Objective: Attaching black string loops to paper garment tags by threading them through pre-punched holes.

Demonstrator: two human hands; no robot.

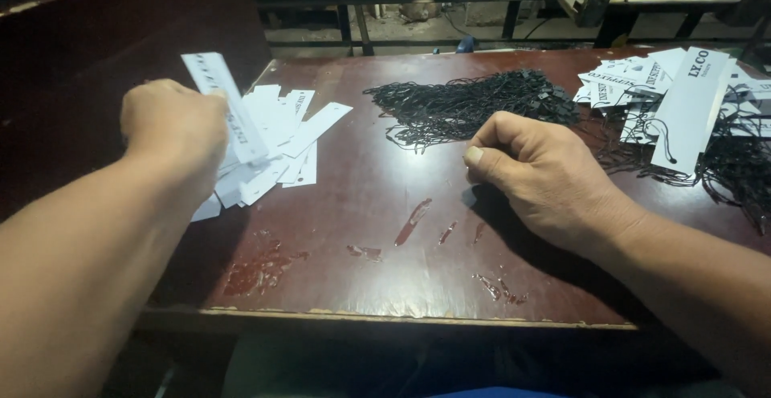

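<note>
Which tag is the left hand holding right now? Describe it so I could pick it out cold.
On the dark red table, look at the loose pile of white tags near the left edge. Just above it, the left hand grips one long white tag. Unlike the flat ones below, it is lifted and slanted.

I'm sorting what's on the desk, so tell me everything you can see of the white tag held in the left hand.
The white tag is a long, narrow strip, apparently of card, with small dark print that is blurred. The left hand grips its lower part, so it sticks up tilted away, above the loose pile of tags on the brown table. No string on it is visible.
</note>
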